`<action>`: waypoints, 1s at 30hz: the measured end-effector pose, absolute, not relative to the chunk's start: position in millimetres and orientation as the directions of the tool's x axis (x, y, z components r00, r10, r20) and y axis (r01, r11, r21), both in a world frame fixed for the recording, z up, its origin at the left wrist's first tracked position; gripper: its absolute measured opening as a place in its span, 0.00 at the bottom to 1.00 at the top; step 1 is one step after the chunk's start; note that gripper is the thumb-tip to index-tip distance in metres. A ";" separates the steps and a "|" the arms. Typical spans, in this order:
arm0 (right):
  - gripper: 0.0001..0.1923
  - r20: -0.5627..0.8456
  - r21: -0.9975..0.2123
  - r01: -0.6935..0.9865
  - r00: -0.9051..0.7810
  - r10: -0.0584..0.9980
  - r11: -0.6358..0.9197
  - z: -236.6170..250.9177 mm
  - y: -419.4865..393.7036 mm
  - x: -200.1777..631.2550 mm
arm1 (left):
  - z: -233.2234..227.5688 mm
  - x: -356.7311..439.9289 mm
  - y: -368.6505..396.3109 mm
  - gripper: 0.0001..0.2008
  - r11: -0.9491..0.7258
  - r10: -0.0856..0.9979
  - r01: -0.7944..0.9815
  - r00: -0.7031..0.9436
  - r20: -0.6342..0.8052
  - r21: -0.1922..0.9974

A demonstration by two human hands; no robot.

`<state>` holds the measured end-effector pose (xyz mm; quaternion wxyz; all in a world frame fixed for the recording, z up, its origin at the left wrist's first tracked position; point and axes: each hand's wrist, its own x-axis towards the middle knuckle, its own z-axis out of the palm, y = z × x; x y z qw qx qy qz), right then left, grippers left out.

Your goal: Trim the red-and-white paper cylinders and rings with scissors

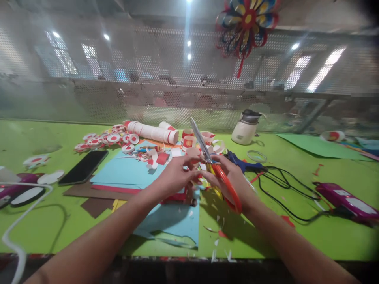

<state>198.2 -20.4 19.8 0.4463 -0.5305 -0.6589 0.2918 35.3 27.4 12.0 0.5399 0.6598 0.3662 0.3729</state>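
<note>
My right hand (229,177) is closed around a pair of scissors with orange handles (226,187), whose long metal blades point up and away. My left hand (177,173) faces it, fingers bent in a pinch close to the right fingertips. What the left fingers hold is too small and blurred to name. Just beyond the hands stand several cut paper cup rings (188,142), red and white. Below the hands are light blue paper sheets (180,221) and small white and red paper scraps (222,234).
A black phone (83,167) lies at left, near stacked red-and-white discs (114,138). Nested paper cups (151,132) lie behind. At right are a blue glue gun (245,163), black cables (284,179), a purple device (346,201) and a white bottle (245,129). A flower ornament (248,19) hangs above.
</note>
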 end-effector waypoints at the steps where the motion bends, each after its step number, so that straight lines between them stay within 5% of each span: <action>1: 0.20 0.288 -0.849 0.452 -0.039 0.957 0.274 17.9 -19.7 198.0 | 8.7 35.3 28.8 0.15 -0.264 0.896 0.155 0.404 0.183 0.952; 6: 0.17 0.369 -0.786 0.528 -0.019 0.929 0.323 12.2 -16.3 203.3 | -4.1 26.0 44.6 0.09 -0.461 0.882 0.305 0.256 0.395 0.833; 13: 0.16 0.350 -0.750 0.592 -0.023 0.936 0.295 13.3 -14.3 209.5 | 0.1 28.2 48.0 0.07 -0.386 0.910 0.395 0.314 0.272 0.834; 19: 0.19 0.364 -0.743 0.583 -0.062 0.929 0.330 15.6 -16.6 207.8 | 8.7 33.9 34.4 0.13 -0.058 0.924 0.085 0.381 0.021 0.995; 27: 0.18 0.325 -0.826 0.415 -0.204 0.924 0.382 17.0 -21.6 208.6 | 15.9 21.9 45.1 0.07 0.017 0.978 -0.338 0.202 0.055 0.941; 30: 0.20 0.349 -0.785 0.474 -0.193 0.917 0.399 14.5 -24.3 206.5 | 23.1 16.9 45.4 0.04 0.030 0.983 -0.429 0.178 0.052 0.903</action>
